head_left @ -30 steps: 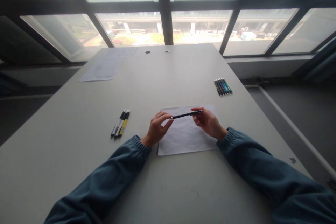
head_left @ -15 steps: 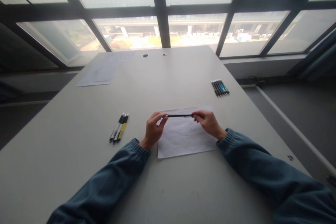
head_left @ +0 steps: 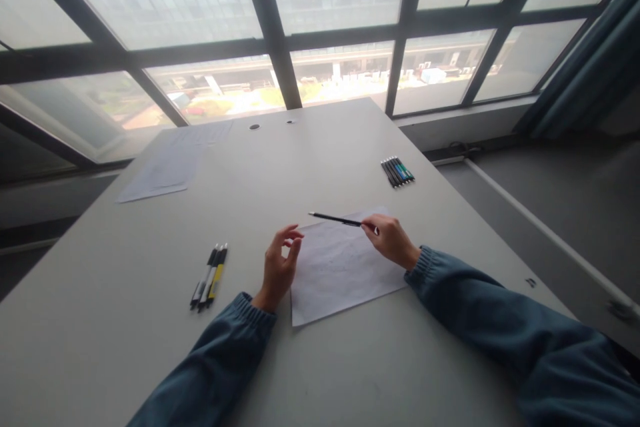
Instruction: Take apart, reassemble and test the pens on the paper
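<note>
At a grey worktop (head_left: 320,360) under a wall of windows (head_left: 200,0), we now hold the pen (head_left: 334,219) in one hand only: a moment ago both hands pinched it by its ends, level above the sheet, and since then our left hand (head_left: 279,268) has let go and dropped back toward us. That hand now hovers at the sheet's left edge, its fingers (head_left: 293,237) released and loosely curled around nothing. Our right hand (head_left: 391,240) keeps the pen, its fingers (head_left: 371,228) pinching one end while the rest of the shaft juts out to the left, raised above the far edge of the white sheet (head_left: 343,270). We judge that the two-handed handling of the pen is over and that it rests with the right hand alone. The pen is thin, dark and straight, with a fine tip at its free end; we cannot tell whether it is capped. Three pens (head_left: 209,277) lie side by side to our left, near the left sleeve, and a tight row of darker pens (head_left: 397,171) lies well apart toward the worktop's far right. More paper (head_left: 165,170) sits at the far left corner.
</note>
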Demonstrator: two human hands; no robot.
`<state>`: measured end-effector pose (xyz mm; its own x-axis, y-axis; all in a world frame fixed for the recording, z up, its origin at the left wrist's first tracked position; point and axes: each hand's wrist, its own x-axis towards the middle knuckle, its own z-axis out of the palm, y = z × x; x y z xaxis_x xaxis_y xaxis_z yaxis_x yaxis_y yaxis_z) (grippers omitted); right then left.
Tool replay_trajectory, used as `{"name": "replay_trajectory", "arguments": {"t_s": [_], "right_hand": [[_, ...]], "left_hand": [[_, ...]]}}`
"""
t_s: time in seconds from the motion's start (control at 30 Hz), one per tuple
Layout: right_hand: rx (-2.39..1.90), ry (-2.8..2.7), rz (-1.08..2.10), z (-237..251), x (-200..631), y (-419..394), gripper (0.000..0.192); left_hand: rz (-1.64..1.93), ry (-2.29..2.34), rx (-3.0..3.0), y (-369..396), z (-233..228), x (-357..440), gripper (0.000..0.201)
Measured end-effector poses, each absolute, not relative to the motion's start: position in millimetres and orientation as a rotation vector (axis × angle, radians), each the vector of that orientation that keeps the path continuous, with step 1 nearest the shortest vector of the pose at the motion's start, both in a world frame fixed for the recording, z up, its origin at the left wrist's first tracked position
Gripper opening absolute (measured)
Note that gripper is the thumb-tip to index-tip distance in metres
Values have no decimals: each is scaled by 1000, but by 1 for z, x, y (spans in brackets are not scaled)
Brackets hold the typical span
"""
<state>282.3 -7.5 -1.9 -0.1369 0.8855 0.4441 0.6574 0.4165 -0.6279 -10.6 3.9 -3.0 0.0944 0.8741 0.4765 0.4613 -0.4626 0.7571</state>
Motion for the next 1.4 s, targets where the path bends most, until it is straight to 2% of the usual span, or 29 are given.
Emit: {"name": "replay_trajectory", "arguments": {"t_s": [0.3,0.57,1.4], "right_hand": [[-1834,-1570,126,-10,343,24,16],[-2317,-1480,127,-7,337,32,19],[-2384,-1232,265,-7,336,88,20]], "left_hand": [[1204,1379,1954,10,-8,-13,32],[903,1383,2030,11,-9,-11,32],[826,1355,2052,12,-11,-15,31]]}}
